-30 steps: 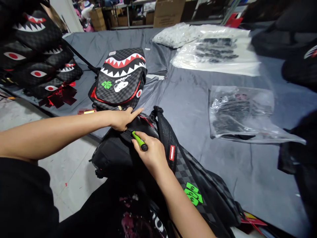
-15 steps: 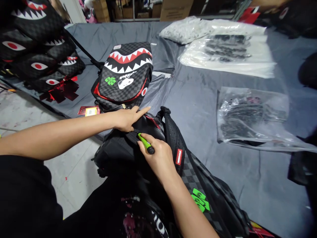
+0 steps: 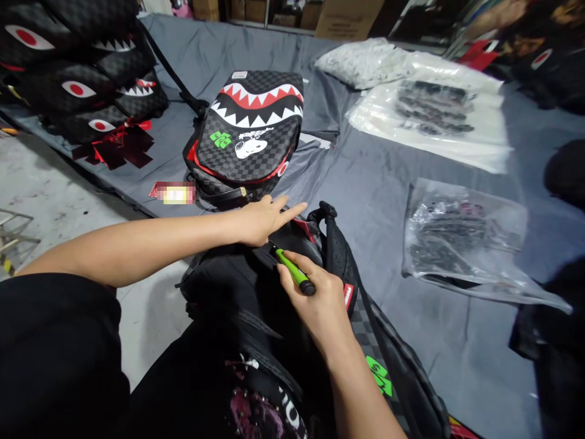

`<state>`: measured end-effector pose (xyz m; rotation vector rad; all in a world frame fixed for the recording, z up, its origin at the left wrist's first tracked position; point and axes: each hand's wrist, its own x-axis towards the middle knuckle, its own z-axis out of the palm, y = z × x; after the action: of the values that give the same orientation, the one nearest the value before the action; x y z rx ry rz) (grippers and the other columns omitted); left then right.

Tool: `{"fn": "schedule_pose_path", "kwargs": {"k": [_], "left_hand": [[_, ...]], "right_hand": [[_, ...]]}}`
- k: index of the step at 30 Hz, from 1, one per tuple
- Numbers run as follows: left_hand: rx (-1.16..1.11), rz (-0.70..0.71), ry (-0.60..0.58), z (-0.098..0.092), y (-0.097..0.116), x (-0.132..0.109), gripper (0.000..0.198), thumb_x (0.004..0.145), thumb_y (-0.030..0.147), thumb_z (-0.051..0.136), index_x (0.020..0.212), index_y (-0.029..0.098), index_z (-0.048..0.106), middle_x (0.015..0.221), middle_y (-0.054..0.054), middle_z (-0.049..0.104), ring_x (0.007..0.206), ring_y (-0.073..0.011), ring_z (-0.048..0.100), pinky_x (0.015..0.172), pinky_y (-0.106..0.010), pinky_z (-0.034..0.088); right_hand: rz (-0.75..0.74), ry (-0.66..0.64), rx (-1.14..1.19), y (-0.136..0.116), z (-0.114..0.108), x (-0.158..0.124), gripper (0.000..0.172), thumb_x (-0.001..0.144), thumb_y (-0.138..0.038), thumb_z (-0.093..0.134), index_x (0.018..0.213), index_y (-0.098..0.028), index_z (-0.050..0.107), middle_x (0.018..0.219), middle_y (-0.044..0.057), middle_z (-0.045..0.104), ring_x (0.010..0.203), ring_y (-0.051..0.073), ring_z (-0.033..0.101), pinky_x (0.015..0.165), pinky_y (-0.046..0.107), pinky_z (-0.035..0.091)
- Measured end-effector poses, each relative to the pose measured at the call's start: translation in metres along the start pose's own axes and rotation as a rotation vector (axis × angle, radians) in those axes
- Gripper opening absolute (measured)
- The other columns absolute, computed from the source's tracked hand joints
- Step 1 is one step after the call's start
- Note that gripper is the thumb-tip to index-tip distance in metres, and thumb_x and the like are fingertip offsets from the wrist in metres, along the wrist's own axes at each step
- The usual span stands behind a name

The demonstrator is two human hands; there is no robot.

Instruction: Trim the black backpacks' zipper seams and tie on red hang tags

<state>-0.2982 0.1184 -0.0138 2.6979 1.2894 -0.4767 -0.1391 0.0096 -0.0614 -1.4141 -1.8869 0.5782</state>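
Backpack under flat left fingers, right fingers gripping green tool, shark bag beyond.

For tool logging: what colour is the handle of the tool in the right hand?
Bright green handle, black end cap; head view.

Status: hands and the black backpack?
Left hand pressing black backpack. Right hand grips green tool, tip against it. Shark-mouth backpack lies just beyond.
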Motion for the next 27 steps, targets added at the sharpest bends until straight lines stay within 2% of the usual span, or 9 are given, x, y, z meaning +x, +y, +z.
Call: {"fn": "schedule_pose_path", "kwargs": {"k": [13, 15, 17, 19, 20, 21, 23, 25, 27], "left_hand": [[-0.027, 0.043, -0.056, -0.007, -0.006, 0.002, 0.103, 0.079, 0.013, 0.061, 0.156, 0.027, -0.005, 0.161, -0.016, 0.014, 0.132, -0.0336, 0.042, 0.104, -0.040, 0.040], [-0.043, 0.055, -0.049, -0.005, -0.008, 0.002, 0.103, 0.079, 0.012, 0.061, 0.156, 0.027, -0.006, 0.161, -0.017, 0.013, 0.133, -0.0337, 0.040, 0.105, -0.039, 0.039], [-0.065, 0.072, -0.035, -0.002, -0.011, 0.002, 0.102, 0.080, 0.011, 0.061, 0.156, 0.028, -0.006, 0.162, -0.016, 0.011, 0.135, -0.0329, 0.037, 0.106, -0.039, 0.037], [-0.080, 0.088, -0.019, -0.001, -0.013, 0.002, 0.103, 0.080, 0.012, 0.061, 0.155, 0.029, -0.008, 0.162, -0.015, 0.010, 0.136, -0.0322, 0.036, 0.107, -0.039, 0.036], [-0.081, 0.093, -0.021, -0.001, -0.014, 0.002, 0.104, 0.080, 0.013, 0.062, 0.155, 0.029, -0.009, 0.162, -0.016, 0.009, 0.137, -0.0325, 0.035, 0.108, -0.040, 0.035], [-0.080, 0.096, -0.034, -0.002, -0.015, 0.002, 0.105, 0.080, 0.014, 0.063, 0.155, 0.028, -0.010, 0.162, -0.017, 0.008, 0.137, -0.0330, 0.035, 0.108, -0.040, 0.035], [-0.078, 0.103, -0.079, -0.006, -0.016, 0.003, 0.107, 0.080, 0.015, 0.064, 0.154, 0.028, -0.012, 0.162, -0.018, 0.007, 0.139, -0.0336, 0.033, 0.109, -0.040, 0.034], [-0.081, 0.109, -0.113, -0.010, -0.018, 0.005, 0.108, 0.079, 0.015, 0.064, 0.154, 0.028, -0.012, 0.162, -0.018, 0.008, 0.141, -0.0328, 0.032, 0.108, -0.038, 0.035], [-0.103, 0.127, -0.111, -0.011, -0.021, 0.007, 0.109, 0.078, 0.014, 0.064, 0.154, 0.030, -0.012, 0.162, -0.017, 0.010, 0.140, -0.0308, 0.034, 0.106, -0.036, 0.036]], "right_hand": [[0.077, -0.101, -0.025, -0.007, -0.005, 0.004, 0.024, 0.089, -0.030, 0.059, 0.109, -0.022, 0.070, 0.101, 0.005, 0.076, 0.085, 0.022, 0.074, 0.079, 0.033, 0.058], [0.000, -0.022, -0.005, -0.006, -0.008, 0.000, 0.024, 0.090, -0.029, 0.059, 0.109, -0.021, 0.069, 0.113, 0.008, 0.073, 0.099, 0.023, 0.071, 0.089, 0.036, 0.057], [-0.122, 0.150, -0.023, -0.006, -0.016, 0.000, 0.023, 0.090, -0.026, 0.056, 0.108, -0.019, 0.069, 0.128, 0.013, 0.065, 0.114, 0.025, 0.065, 0.098, 0.040, 0.052], [-0.251, 0.252, -0.113, -0.007, -0.028, 0.008, 0.024, 0.089, -0.019, 0.051, 0.106, -0.018, 0.068, 0.125, 0.014, 0.066, 0.113, 0.025, 0.064, 0.097, 0.042, 0.051], [-0.294, 0.199, -0.193, -0.009, -0.033, 0.015, 0.027, 0.087, -0.015, 0.050, 0.106, -0.017, 0.068, 0.114, 0.013, 0.070, 0.105, 0.025, 0.066, 0.092, 0.042, 0.051], [-0.314, 0.069, -0.295, -0.011, -0.037, 0.023, 0.028, 0.084, -0.013, 0.050, 0.105, -0.017, 0.069, 0.100, 0.011, 0.072, 0.095, 0.024, 0.068, 0.086, 0.040, 0.052], [-0.276, -0.314, -0.506, -0.019, -0.040, 0.043, 0.029, 0.080, -0.010, 0.052, 0.102, -0.017, 0.071, 0.082, 0.008, 0.071, 0.079, 0.023, 0.068, 0.073, 0.036, 0.050], [-0.227, -0.621, -0.615, -0.029, -0.036, 0.058, 0.028, 0.079, -0.010, 0.054, 0.098, -0.019, 0.072, 0.085, 0.008, 0.071, 0.075, 0.022, 0.067, 0.066, 0.033, 0.046], [-0.248, -0.745, -0.610, -0.040, -0.028, 0.062, 0.024, 0.079, -0.013, 0.056, 0.096, -0.019, 0.073, 0.094, 0.009, 0.070, 0.082, 0.023, 0.067, 0.066, 0.032, 0.045]]}}
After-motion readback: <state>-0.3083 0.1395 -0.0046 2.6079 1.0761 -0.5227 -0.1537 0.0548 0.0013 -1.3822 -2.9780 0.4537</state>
